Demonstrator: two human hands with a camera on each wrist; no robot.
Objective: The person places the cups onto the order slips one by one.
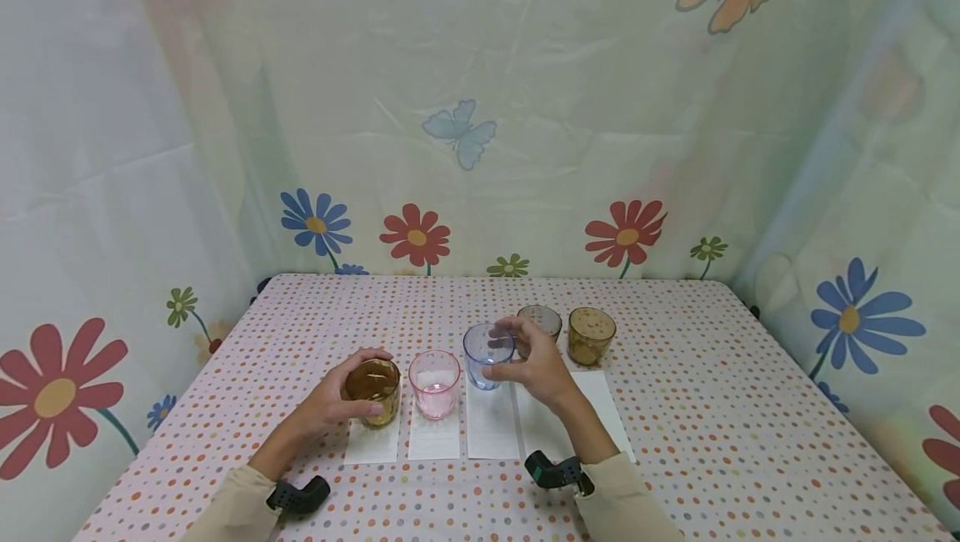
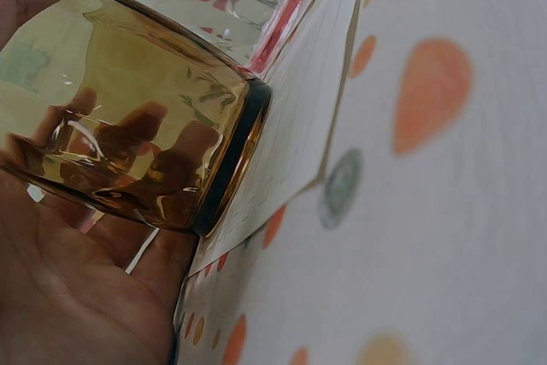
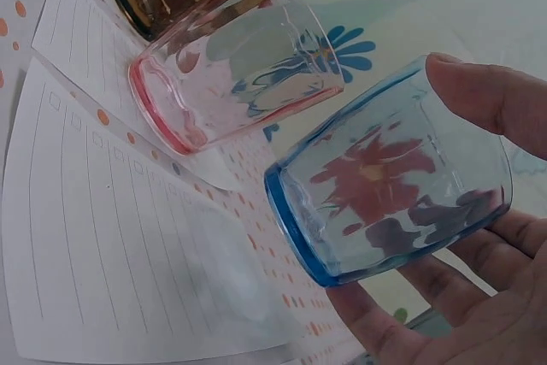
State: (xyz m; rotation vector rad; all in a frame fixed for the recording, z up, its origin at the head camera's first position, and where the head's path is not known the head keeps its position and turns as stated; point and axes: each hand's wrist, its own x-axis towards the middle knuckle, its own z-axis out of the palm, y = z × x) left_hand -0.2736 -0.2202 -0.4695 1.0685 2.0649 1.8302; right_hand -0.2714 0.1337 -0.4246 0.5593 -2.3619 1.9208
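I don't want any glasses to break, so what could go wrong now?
The blue glass could slip, because the right hand holds it with just the thumb and fingers.

It might also clink against the pink glass, which stands close beside it.

And the knuckles could bump the grey glass just behind that hand, maybe knocking it over.

Head view: right hand (image 1: 538, 365) partly hides grey glass (image 1: 547, 322), 2 o'clock from blue glass (image 1: 483, 354). Left wrist view: amber glass (image 2: 154, 74) cut off at 9 o'clock, pink glass (image 2: 231, 10) at 12 o'clock.
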